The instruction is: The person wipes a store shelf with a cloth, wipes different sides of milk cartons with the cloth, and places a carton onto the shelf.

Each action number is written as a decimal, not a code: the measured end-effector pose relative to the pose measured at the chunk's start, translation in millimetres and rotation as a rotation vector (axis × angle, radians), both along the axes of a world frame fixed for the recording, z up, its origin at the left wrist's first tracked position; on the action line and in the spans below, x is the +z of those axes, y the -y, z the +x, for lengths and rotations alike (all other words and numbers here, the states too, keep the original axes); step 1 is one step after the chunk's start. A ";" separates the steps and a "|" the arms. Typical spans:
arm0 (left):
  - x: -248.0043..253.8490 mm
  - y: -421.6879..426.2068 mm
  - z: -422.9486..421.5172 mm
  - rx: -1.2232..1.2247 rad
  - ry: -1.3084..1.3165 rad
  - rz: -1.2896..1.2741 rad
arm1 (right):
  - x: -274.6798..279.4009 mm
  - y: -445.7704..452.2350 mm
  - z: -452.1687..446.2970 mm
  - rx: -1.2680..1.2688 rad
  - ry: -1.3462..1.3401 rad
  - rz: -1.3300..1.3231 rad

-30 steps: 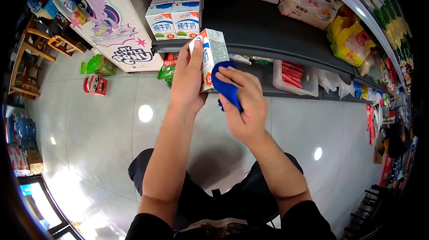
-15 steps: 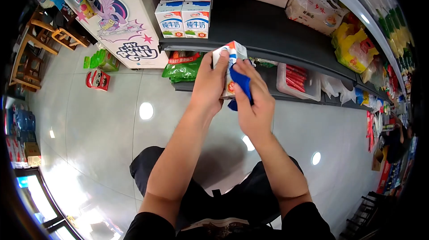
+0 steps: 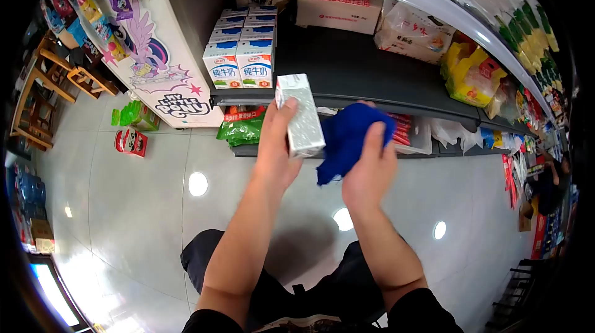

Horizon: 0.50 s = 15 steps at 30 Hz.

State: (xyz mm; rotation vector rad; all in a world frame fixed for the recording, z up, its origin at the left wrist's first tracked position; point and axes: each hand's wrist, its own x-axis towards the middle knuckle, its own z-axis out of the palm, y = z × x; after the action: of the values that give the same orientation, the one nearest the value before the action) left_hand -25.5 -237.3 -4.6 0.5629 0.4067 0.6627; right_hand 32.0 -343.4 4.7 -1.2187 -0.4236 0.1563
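My left hand (image 3: 279,141) is closed around a milk carton (image 3: 302,116), held tilted in front of the shelf with a pale silvery face toward me. Just to the right, my right hand (image 3: 370,168) grips a blue cloth (image 3: 354,137), which hangs bunched from the fingers and is apart from the carton. Some right-hand fingers are hidden behind the cloth. On the dark shelf (image 3: 347,72) beyond, several white-and-blue milk cartons (image 3: 238,54) stand upright in two rows at the left end.
A white box (image 3: 338,9), a plastic-wrapped package (image 3: 412,34) and a yellow bag (image 3: 472,75) sit farther right on the shelf. Below are green packets (image 3: 242,126) and a clear bin (image 3: 421,137) of red packs. A white panel (image 3: 162,54) borders the left. A person (image 3: 550,178) is at far right.
The blue cloth has come away from the carton, moving right with my right hand. The carton has turned from its printed face to a silvery one. The view has tipped up toward the shelf.
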 end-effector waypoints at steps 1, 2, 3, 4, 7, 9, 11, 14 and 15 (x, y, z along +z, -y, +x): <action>1.4 6.0 2.3 -0.010 -0.007 0.037 | 0.3 0.8 -7.9 0.066 0.192 -0.110; 3.9 13.0 1.5 -0.076 -0.030 0.064 | -0.6 0.3 -14.9 0.133 0.379 -0.223; 3.7 19.2 -0.5 -0.117 -0.004 0.020 | -7.9 -2.3 -18.7 0.063 0.622 -0.202; 2.0 19.8 -0.7 -0.115 0.017 0.029 | -8.2 -1.1 -16.5 0.136 0.557 -0.163; 6.0 18.1 -3.7 -0.137 0.043 0.078 | -18.6 -2.1 1.4 0.304 0.429 -0.037; 5.8 16.7 -4.5 -0.166 0.059 0.082 | -26.1 -6.2 11.6 0.269 0.481 -0.041; 9.5 17.8 -8.1 -0.198 0.054 0.066 | -28.6 -7.5 19.7 0.187 0.599 -0.093; 3.2 11.5 -8.9 -0.244 0.101 -0.042 | -24.3 -10.4 22.2 0.096 0.366 -0.185; 2.4 9.6 -9.7 -0.257 0.120 -0.068 | -23.0 -11.7 22.7 0.078 0.225 -0.211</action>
State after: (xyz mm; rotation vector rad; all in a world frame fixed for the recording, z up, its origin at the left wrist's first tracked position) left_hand -35.1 -246.9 -2.2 0.4976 0.2381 0.4312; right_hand 54.7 -331.7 -18.2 -1.4342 -0.6641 0.1331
